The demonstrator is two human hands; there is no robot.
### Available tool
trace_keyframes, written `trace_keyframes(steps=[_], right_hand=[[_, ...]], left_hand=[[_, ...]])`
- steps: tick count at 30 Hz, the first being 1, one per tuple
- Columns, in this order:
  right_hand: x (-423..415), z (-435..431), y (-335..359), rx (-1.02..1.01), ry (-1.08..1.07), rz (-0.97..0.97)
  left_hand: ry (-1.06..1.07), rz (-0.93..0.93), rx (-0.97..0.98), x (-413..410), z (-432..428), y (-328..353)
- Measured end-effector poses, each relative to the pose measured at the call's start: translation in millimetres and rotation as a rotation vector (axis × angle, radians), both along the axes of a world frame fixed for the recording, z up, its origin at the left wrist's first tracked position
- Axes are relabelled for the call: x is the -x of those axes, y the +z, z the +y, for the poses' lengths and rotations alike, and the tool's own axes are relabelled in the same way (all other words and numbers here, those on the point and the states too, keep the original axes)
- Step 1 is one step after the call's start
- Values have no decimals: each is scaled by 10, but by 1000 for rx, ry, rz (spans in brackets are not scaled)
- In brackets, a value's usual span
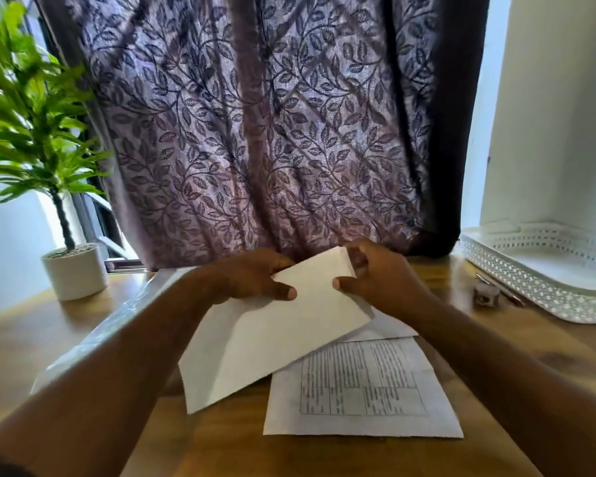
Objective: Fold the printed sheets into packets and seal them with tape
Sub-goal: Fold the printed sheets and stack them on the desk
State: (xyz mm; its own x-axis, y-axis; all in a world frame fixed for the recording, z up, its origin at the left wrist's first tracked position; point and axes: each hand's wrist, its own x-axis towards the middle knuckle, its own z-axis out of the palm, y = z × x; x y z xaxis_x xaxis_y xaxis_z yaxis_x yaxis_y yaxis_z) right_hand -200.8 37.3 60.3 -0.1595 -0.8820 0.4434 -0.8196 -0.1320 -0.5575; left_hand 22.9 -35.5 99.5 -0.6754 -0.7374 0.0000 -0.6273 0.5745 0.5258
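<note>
Left hand (252, 280): grips the upper left edge of the folded sheet (283, 342), thumb laid across the near face, the other fingers tucked behind the paper.

Right hand (379, 280): pinches the upper right corner of the same sheet, thumb on the near face, fingers curled over the top edge.

Folded sheet: white, blank on the face that shows, with one diagonal crease running across it. It is held between both hands above the table, tilted, with its high corner toward the curtain and its low corner toward the person. Its lower right part overlaps the printed sheet as seen from the head view.

Printed sheet (362, 390): lies flat on the table (31, 342), near the person and slightly right of centre. It carries a ruled grid of text too blurred to read.

Second white sheet (391, 328): partly showing beneath the right wrist, just beyond the printed sheet.

Glossy clear sheet (117, 318): flat on the table under the left forearm.

Table: brown wood grain.

Potted plant (73, 271): green leaves in a white pot, far left corner of the table.

Curtain (255, 132): purple with a leaf pattern, hanging behind the table.

White tray (530, 287): perforated rim, far right.

Small metal object (485, 293): just beside the tray; kind unclear.
</note>
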Motion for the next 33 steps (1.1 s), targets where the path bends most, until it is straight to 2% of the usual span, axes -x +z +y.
trace_keyframes(steps=[3, 4, 8, 10, 14, 18, 21, 25, 28, 30, 33], right_hand=[[127, -68, -84, -50, -17, 70], [178, -80, -123, -45, 8, 25], [342, -28, -247, -142, 233, -589], [401, -30, -281, -192, 288, -681], [439, -32, -280, -243, 332, -749], [414, -24, -235, -222, 349, -773], [387, -38, -268, -181, 264, -717], [338, -64, -312, -120, 210, -691], [319, -54, -288, -32, 187, -713], [319, -52, -292, 54, 155, -618], [304, -47, -316, 139, 24, -296]], left_hand=[[-40, -94, 163, 101, -55, -33], [-34, -110, 221, 126, -70, -65], [59, 9, 342, 195, -164, -316], [130, 98, 388, 211, -205, -454], [198, 143, 408, 243, -196, -587], [208, 248, 428, 217, -234, -570], [172, 294, 445, 239, -179, -570], [111, 280, 515, 280, -129, -601], [104, 268, 495, 265, -177, -632], [104, 274, 467, 246, -206, -646], [89, 301, 443, 229, -226, -646]])
